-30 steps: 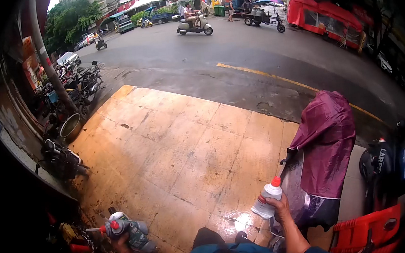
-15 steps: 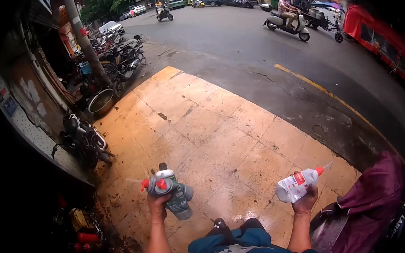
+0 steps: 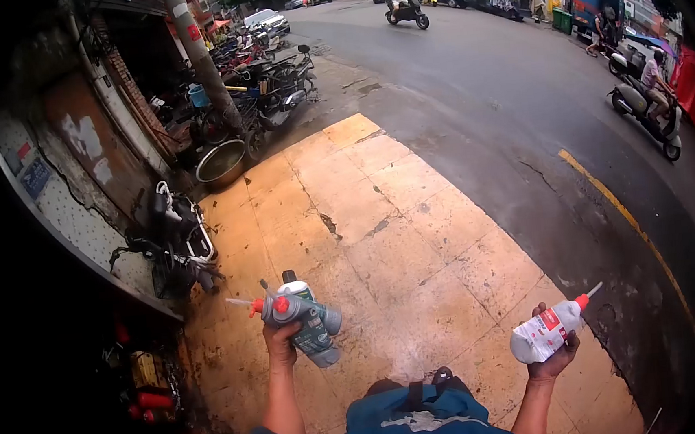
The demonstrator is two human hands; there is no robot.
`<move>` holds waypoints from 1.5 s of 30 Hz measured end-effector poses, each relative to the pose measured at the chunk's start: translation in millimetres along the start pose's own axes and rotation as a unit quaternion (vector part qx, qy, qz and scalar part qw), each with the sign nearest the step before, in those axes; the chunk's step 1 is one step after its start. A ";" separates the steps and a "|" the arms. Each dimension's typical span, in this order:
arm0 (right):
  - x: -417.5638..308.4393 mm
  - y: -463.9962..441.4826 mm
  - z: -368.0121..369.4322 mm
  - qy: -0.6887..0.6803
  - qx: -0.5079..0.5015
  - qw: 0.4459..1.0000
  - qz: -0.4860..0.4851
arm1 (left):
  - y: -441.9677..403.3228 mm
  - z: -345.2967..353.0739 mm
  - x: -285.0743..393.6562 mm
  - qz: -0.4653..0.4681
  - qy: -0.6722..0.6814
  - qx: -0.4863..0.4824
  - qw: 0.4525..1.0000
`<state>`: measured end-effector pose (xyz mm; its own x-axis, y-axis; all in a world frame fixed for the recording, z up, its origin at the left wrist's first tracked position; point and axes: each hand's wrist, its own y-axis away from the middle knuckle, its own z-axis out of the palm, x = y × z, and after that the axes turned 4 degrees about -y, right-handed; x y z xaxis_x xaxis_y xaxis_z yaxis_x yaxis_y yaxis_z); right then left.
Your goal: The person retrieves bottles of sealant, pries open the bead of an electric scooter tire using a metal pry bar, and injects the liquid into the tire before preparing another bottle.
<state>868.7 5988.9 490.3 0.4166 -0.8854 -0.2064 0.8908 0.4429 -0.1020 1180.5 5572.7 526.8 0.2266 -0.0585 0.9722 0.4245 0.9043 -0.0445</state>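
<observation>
Paving (image 3: 398, 237) between a wall (image 3: 77, 205) and a road (image 3: 476, 84)
Wall to the left, road ahead and to the right; a bike (image 3: 182, 238) at the paving's left edge; beyond it, a basin (image 3: 221, 164) near the foot of a pole (image 3: 205, 65); over the paving, containers (image 3: 311, 326) in the left hand (image 3: 282, 344) and, well apart, a bottle (image 3: 546, 332) in the right hand (image 3: 553, 360)

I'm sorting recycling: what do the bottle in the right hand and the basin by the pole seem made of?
Bottle: probably plastic with a slight sheen, given its pale, milky body and slim nozzle.
Basin: likely dull metal, from its thin, light rim; plastic remains possible.
</observation>
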 end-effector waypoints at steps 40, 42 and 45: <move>559.5 -1312.4 25.6 0.018 -0.014 0.988 0.152 | -1204.2 281.7 -124.1 -0.018 -0.043 0.120 0.992; 608.6 -1363.2 20.5 -0.015 -0.023 0.989 0.145 | -1280.0 304.2 -129.9 -0.010 -0.037 0.113 0.993; 655.2 -1431.4 2.4 0.020 -0.017 0.994 0.105 | -1408.9 343.0 -143.4 -0.051 -0.030 0.045 0.997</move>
<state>-133.0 4774.5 503.4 0.5850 -0.7662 -0.2660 0.7777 0.6229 -0.0841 249.2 4452.0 529.0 0.1310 -0.1296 0.9829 0.3609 0.9296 0.0745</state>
